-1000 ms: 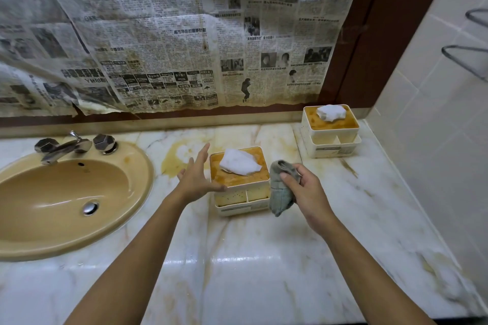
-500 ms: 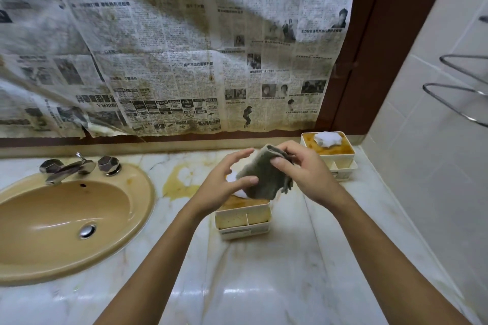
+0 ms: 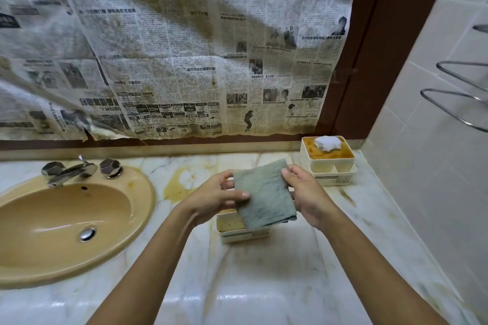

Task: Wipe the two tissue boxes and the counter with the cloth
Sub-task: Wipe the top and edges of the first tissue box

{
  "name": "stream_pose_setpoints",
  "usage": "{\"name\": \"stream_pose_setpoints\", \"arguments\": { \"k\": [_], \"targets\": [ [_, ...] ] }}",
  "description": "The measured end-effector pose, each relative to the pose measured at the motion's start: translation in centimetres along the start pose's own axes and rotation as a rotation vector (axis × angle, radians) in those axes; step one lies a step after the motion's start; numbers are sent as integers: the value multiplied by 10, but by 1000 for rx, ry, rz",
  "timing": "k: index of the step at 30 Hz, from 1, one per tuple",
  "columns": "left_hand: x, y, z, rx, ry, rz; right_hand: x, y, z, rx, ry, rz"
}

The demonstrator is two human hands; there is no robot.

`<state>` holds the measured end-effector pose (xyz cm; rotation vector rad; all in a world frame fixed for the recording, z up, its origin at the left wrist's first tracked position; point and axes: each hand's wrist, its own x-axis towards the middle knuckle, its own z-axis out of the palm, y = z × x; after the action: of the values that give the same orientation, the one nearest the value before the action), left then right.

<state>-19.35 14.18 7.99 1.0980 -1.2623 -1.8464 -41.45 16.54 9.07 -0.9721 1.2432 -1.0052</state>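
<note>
A grey-green cloth (image 3: 264, 192) is spread flat in the air between both hands, above the counter. My left hand (image 3: 211, 199) pinches its left edge, thumb on the front. My right hand (image 3: 307, 196) grips its right edge. Directly below and behind the cloth stands the near tissue box (image 3: 243, 231), cream with an orange top, mostly hidden by the cloth and hands. The far tissue box (image 3: 328, 163), same kind, with a white tissue poking out, sits at the back right corner. The marble counter (image 3: 264, 277) is pale with yellowish stains.
A tan oval sink (image 3: 63, 221) with a chrome tap (image 3: 76, 170) is set in the counter at the left. Newspaper (image 3: 171, 47) covers the mirror behind. A tiled wall (image 3: 427, 192) with a metal rack (image 3: 459, 97) closes the right side.
My right hand lifted the bunched cloth off the counter level, and my left hand left the near box and took the cloth's other edge. The cloth is now opened out flat.
</note>
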Motion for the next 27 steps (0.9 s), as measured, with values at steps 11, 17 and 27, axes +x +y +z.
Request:
{"name": "stream_pose_setpoints", "arguments": {
  "k": [11, 17, 27],
  "targets": [
    [4, -5, -8, -316, 112, -108, 3, 8, -3, 391, -77, 165],
    [4, 3, -13, -383, 51, -71, 11, 9, -2, 440, -60, 120],
    [3, -13, -12, -84, 93, -16, 5, 19, 6, -70, -3, -37]
  ]
}}
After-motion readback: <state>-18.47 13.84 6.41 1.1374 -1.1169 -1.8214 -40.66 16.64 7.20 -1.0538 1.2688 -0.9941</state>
